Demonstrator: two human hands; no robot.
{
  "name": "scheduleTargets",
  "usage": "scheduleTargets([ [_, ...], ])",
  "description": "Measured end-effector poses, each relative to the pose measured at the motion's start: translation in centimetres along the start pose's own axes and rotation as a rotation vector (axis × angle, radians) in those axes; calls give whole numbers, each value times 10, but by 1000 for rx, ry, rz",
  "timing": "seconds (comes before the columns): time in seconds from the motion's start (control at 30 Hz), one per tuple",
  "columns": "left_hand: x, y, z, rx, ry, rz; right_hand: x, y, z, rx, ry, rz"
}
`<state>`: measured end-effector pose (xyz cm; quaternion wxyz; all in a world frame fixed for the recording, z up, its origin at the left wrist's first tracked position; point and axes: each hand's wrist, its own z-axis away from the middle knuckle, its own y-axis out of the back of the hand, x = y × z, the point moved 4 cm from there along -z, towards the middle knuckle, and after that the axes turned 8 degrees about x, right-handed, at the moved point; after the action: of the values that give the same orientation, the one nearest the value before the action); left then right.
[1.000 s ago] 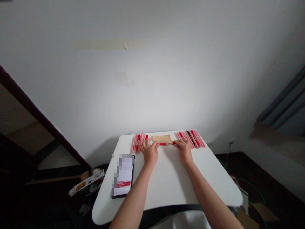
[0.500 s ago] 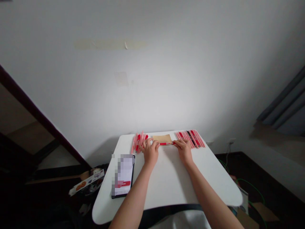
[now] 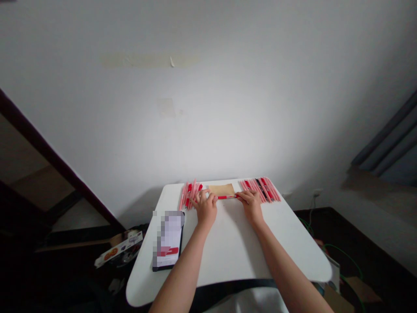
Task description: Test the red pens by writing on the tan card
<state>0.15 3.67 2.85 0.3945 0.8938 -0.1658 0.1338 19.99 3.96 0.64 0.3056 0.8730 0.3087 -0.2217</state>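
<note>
A red pen [image 3: 226,197] with a pale section lies crosswise between my two hands, at the near edge of a tan piece of paper [image 3: 222,190]. My left hand [image 3: 206,209] has its thumb and fingers closed on the pen's left end. At the right end, the fingers of my right hand [image 3: 252,204] pinch the pen. Left of my left hand is a loose bunch of pink and red pens [image 3: 190,191], partly covered by my fingers. On the right, a row of pink, red and black pens [image 3: 265,190] lies side by side beyond my right hand.
The white table [image 3: 228,256] stands against a pale wall [image 3: 215,130]. A phone [image 3: 172,239] with a lit, partly blurred screen lies at the table's left. Boxes and a green cable [image 3: 350,256] are on the floor to the right.
Almost nothing differs. The pen and the fingers on it have shifted very slightly; both hands keep their places.
</note>
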Motion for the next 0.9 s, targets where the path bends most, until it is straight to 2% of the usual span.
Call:
scheduleTargets([
  [0.43,1,5,-1,-6,-34,42,8,-1,-1,0,-3,-5],
  [0.9,-2,3,-2,22,2,5,11,-2,0,9,23,-33],
])
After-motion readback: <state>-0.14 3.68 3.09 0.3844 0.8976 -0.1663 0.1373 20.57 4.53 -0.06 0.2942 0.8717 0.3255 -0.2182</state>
